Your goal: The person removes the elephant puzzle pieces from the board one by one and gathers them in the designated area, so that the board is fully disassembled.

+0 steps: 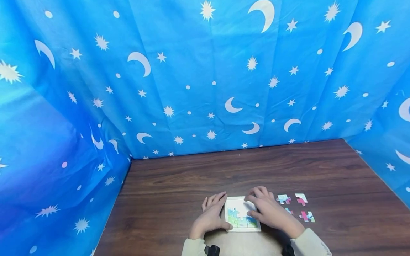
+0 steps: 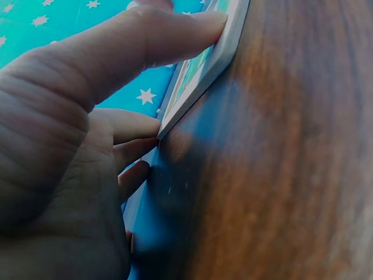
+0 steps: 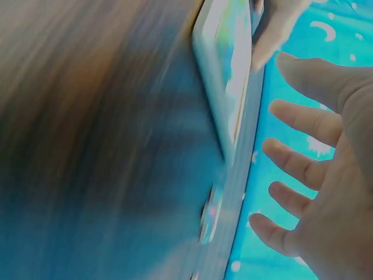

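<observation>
A small square jigsaw puzzle tray (image 1: pixel 244 229) with a white rim lies on the table. Joined green and blue puzzle pieces (image 1: pixel 241 222) fill its near and left parts, while white backing shows at the far right. My left hand (image 1: pixel 209 217) holds the tray's left side. In the left wrist view its thumb (image 2: pixel 180 36) presses on the rim and its fingertips touch the edge. Over the tray's right side hovers my right hand (image 1: pixel 270 211), its fingers (image 3: pixel 303 119) spread and slightly bent, with nothing between them.
Several loose puzzle pieces, among them a pink-and-white piece (image 1: pixel 301 199) and a pink-and-green piece (image 1: pixel 307 216), lie right of my right hand. The dark wooden table (image 1: pixel 179 177) is bordered by a blue curtain (image 1: pixel 198 71) with moons and stars.
</observation>
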The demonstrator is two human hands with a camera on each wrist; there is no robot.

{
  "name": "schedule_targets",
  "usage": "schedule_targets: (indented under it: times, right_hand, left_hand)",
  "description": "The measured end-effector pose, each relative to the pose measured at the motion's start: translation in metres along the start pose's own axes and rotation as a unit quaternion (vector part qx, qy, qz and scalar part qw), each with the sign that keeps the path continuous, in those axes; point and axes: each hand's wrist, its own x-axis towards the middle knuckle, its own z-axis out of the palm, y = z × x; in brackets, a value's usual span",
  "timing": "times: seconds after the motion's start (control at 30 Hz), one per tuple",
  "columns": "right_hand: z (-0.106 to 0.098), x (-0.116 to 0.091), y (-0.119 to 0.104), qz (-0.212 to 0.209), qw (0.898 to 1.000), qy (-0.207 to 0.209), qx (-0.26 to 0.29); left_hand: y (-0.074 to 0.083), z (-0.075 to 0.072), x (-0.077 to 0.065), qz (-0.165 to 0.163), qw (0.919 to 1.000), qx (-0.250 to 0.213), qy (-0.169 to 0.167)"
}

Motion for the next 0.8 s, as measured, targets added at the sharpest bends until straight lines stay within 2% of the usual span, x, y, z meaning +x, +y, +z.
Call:
schedule_targets:
  times: [0.2,0.43,0.67,0.8]
  right_hand:
    - [0.014,0.017,-0.013,-0.013,1.0,-0.014,-0.015]
    - [0.024,0.02,-0.016,-0.042,0.998,-0.02,-0.029]
    - [0.03,0.02,-0.021,-0.049,0.997,0.0,-0.053]
    - [0.032,0.021,-0.024,-0.04,0.998,0.009,-0.054]
  left_hand:
    - [-0.001,-0.001,0.001,0.007,0.9999,-0.009,-0.002]
    - [-0.001,0.0,0.002,0.01,0.9999,-0.01,0.002]
    - [0.002,0.0,0.002,0.005,0.9999,-0.009,0.003]
    - [0.003,0.002,0.002,0.005,0.9999,-0.002,0.011]
